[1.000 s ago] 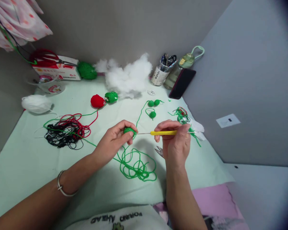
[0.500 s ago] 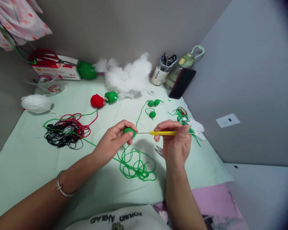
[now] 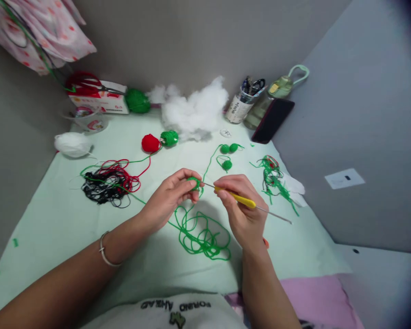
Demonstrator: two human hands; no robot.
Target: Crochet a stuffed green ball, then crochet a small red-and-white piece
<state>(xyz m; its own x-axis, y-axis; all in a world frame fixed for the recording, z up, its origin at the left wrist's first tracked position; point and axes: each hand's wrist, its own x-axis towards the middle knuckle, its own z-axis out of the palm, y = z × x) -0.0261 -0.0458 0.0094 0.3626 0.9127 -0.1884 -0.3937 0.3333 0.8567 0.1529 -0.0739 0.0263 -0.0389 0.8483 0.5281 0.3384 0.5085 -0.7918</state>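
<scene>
My left hand (image 3: 171,194) pinches a small green crochet piece (image 3: 193,183), mostly covered by the fingers. In my right hand (image 3: 245,205) is a crochet hook (image 3: 244,200) with a yellow handle and thin metal ends. The hook's left end meets the green piece at my left fingertips; its other end points down to the right. Green yarn (image 3: 205,242) lies in loose loops on the table below my hands. Beyond them rest several small green crocheted balls (image 3: 227,165) with yarn tails.
Black yarn (image 3: 104,185) and red yarn lie tangled at left, near a red ball (image 3: 151,143) and a white ball (image 3: 73,144). White stuffing (image 3: 195,109), a pen cup (image 3: 239,106), a bottle and a phone (image 3: 273,121) line the back. Green scraps (image 3: 274,180) lie at right.
The hook has tilted, its free end swinging downward, and my right hand has turned with it. The camera view has shifted, so the table's things appear further right.
</scene>
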